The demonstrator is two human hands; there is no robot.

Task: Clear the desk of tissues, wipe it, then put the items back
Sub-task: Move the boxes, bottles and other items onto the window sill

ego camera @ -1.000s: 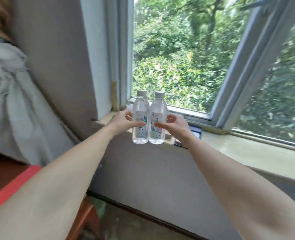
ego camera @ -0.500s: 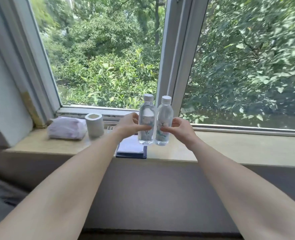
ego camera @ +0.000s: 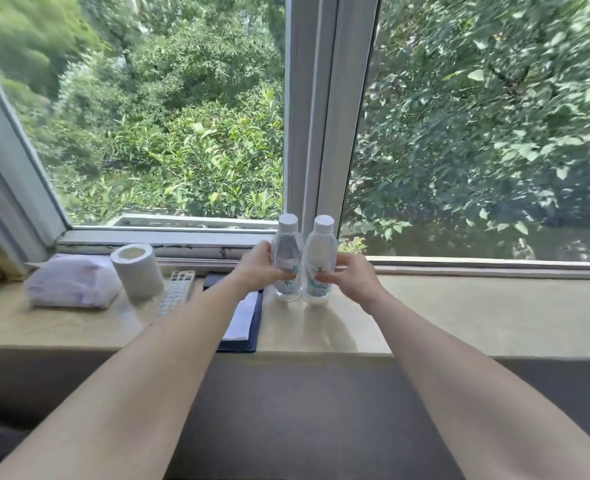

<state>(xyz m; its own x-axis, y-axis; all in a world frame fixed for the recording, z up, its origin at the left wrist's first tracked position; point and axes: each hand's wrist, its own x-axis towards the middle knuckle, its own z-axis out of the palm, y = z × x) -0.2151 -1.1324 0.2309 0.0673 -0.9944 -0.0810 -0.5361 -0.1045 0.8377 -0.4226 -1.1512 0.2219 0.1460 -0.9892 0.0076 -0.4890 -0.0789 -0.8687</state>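
Windowsill [ego camera: 459,313], two bottles [ego camera: 288,261], two hands [ego camera: 257,268]

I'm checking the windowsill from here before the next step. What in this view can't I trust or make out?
- Folder: mostly under the left forearm; contents hidden.
- Remote: keys too small to read.
- Bottle labels: left bottle and right bottle are wrapped by the left hand and right hand.
- Bottle bases: whether they rest on the sill is unclear.
- Tissue pack: print blurred.
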